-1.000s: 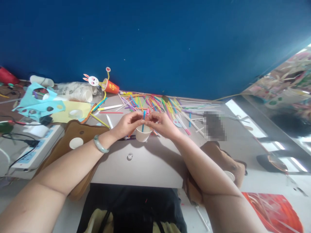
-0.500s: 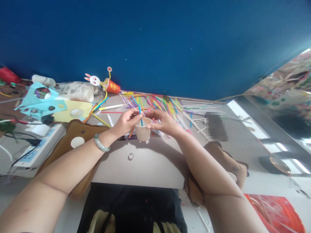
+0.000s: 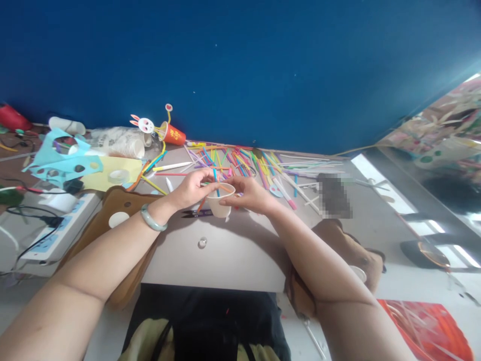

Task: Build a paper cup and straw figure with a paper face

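A white paper cup (image 3: 218, 207) is held a little above the table, tilted slightly. My right hand (image 3: 248, 194) grips its right side, thumb on the outside near the rim. My left hand (image 3: 196, 189) is closed at the cup's left rim, with thumb and finger pinching a blue straw (image 3: 216, 176) whose lower end reaches into the cup. Inside the rim an orange strip (image 3: 226, 188) shows. Behind and left of the cup, an orange stick (image 3: 201, 205) and dark-handled snips (image 3: 195, 213) lie on the table. In front is a small clear round piece (image 3: 202, 242).
Many coloured straws and sticks (image 3: 240, 160) lie behind my hands. An orange cup (image 3: 175, 134) with a rabbit face is at the wall. Stacked paper cups (image 3: 130, 148), blue cut-out sheet (image 3: 62, 155) and power strip (image 3: 62, 225) are left; a red bag (image 3: 428, 328) is lower right.
The cup has shifted slightly left and tips more, so its opening shows better. My right hand has moved a little left and down along it. The blue straw stays in my left hand.
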`<state>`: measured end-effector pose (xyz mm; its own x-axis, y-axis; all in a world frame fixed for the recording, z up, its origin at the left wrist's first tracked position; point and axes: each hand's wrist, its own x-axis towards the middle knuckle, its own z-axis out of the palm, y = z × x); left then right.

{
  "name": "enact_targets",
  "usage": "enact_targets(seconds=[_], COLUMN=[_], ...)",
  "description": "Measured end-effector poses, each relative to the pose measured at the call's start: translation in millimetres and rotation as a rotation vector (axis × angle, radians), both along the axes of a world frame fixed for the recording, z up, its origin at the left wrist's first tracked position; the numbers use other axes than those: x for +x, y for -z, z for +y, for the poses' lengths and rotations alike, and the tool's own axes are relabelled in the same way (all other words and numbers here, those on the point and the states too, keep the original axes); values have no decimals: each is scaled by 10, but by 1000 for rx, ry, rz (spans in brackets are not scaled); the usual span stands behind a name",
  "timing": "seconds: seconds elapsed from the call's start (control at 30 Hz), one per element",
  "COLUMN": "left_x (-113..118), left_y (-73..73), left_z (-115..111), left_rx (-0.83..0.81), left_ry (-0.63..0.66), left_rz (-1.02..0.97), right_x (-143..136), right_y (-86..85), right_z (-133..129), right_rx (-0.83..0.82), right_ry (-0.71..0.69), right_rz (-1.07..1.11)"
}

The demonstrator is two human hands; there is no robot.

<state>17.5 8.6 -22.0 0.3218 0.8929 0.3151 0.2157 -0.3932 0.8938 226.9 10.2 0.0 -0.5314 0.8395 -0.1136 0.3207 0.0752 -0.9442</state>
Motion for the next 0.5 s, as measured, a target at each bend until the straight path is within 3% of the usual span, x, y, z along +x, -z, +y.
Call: enact_targets(seconds=[0.17,0.33,0.5], left_x=[17,56,27], left_y=[90,133,89], left_z=[19,5,18], left_rx=[85,110,28], left_ry=[-26,-44,-20], left_rz=[-9,-24,-25], right_x=[-48,-97,-90], right_y=[31,42,20], right_z=[-32,-75,-80], right_rx=[126,326,316], right_ry=[-17,16,-7], right_rz=[-1,-157,-155])
